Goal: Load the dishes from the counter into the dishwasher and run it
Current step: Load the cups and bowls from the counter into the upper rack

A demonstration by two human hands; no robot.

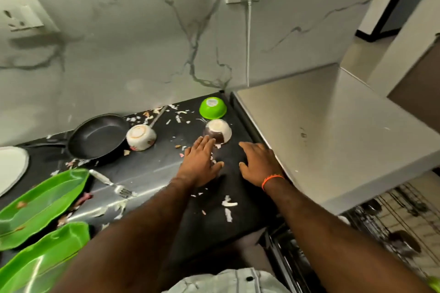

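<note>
On the dark counter (152, 169) a brown and white bowl (220, 131) lies upside down. My left hand (200, 162) reaches toward it, fingers spread, fingertips at its near rim. My right hand (258, 164), with an orange band at the wrist, hovers open just to the right of the bowl and holds nothing. A green bowl (212, 108) sits upside down behind it. A white bowl (141, 137) lies overturned beside a black frying pan (98, 138). Two green leaf-shaped plates (42, 200) and a fork (112, 183) lie at the left. The dishwasher rack (390, 221) shows at the lower right.
Food scraps are strewn over the counter. A white plate (10, 169) sits at the far left edge. A raised grey worktop (333, 140) stands right of the counter, above the dishwasher. A white cable (248, 43) hangs from a wall socket down behind the worktop.
</note>
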